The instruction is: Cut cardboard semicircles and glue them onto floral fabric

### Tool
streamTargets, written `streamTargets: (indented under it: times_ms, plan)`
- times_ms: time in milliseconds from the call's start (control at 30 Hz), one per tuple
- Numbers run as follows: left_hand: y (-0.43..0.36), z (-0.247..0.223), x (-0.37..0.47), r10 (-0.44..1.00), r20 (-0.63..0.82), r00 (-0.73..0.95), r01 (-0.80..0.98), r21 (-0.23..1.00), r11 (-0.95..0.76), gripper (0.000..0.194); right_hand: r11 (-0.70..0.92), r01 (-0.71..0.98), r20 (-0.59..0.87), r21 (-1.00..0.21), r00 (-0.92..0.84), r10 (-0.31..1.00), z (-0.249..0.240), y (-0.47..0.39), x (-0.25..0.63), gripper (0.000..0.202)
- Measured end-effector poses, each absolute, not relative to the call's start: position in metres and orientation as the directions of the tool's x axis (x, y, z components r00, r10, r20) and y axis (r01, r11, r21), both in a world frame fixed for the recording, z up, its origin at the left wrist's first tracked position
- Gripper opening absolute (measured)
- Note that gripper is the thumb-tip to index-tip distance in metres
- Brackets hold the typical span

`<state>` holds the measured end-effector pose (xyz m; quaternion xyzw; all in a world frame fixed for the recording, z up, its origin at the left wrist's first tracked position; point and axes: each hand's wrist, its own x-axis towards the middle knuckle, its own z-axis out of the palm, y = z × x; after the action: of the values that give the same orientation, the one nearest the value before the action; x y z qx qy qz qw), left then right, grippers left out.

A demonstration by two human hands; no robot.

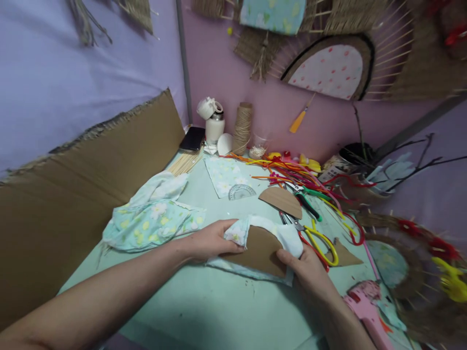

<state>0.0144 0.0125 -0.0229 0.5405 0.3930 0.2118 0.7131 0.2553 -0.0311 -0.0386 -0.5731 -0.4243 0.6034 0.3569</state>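
Note:
Between my hands is a half-round cardboard piece (263, 250) lying on flowered cloth (241, 268) whose edges show around it. My left hand (215, 241) grips the left end, and a flap of the cloth is folded over the cardboard there. With the thumb on top of the cardboard, my right hand (304, 265) holds the right end, its fingers partly hidden beneath. Just beyond lie scissors with yellow and red handles (323, 243) and a second cardboard half-circle (280, 201). A clear protractor (242, 192) rests on a flat flowered cloth piece (224, 172).
Crumpled flowered cloth (153, 221) lies left, beside a tall cardboard panel (91, 180). Green-handled pliers (308, 204) and colourful pipe cleaners (292, 170) lie at the back right. A twine cone (242, 129) and a white bottle (215, 129) stand behind. A pink glue gun (368, 311) is near right.

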Motion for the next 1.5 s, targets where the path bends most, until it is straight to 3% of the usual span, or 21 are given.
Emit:
streamTargets:
  times_ms: [133,300,500,700,900,1100,1200,1333,1400,1500]
  plan:
    - [0.012,-0.023,0.017,0.728,-0.309,0.612,0.204,0.951,0.231,0.042,-0.288,0.151,-0.293,-0.946,-0.01,0.956,-0.041,-0.031,0.254,0.048]
    - [0.012,-0.027,0.019,0.745,-0.179,0.643,0.156,0.983,0.101,0.046,-0.209,0.272,-0.208,-0.939,0.035,0.978,-0.041,-0.03,0.252,0.043]
    - [0.016,-0.026,0.015,0.777,-0.179,0.604,0.147,0.983,0.112,0.048,-0.283,0.24,-0.307,-0.929,-0.07,0.949,-0.034,-0.029,0.253,0.039]
    - [0.019,-0.023,0.013,0.79,-0.178,0.586,0.157,0.982,0.105,0.049,-0.292,0.234,-0.302,-0.927,-0.006,0.953,-0.03,-0.029,0.249,0.032]
    - [0.016,-0.023,0.019,0.78,-0.233,0.581,0.106,0.972,0.211,0.051,-0.301,0.222,-0.311,-0.928,-0.011,0.951,-0.031,-0.03,0.248,0.026]
    - [0.023,-0.018,0.007,0.802,-0.247,0.543,0.077,0.966,0.246,0.051,-0.287,0.154,-0.299,-0.945,-0.06,0.952,-0.032,-0.028,0.251,0.037]
    - [0.038,-0.005,-0.016,0.905,-0.237,0.353,-0.091,0.954,0.285,0.057,-0.284,0.013,-0.283,-0.959,-0.111,0.952,-0.03,-0.025,0.252,0.05]
    - [0.063,0.011,-0.05,0.997,-0.077,-0.03,-0.271,0.96,0.066,0.059,-0.254,-0.016,-0.251,-0.967,-0.105,0.962,-0.033,-0.024,0.252,0.052]
    - [0.074,0.011,-0.063,0.982,-0.038,-0.183,-0.203,0.979,-0.001,0.054,-0.24,-0.002,-0.238,-0.971,-0.107,0.965,-0.036,-0.024,0.253,0.049]
    - [0.082,0.002,-0.075,0.906,0.021,-0.424,0.206,0.976,0.074,0.056,-0.217,0.012,-0.217,-0.976,-0.098,0.971,-0.041,-0.024,0.255,0.049]
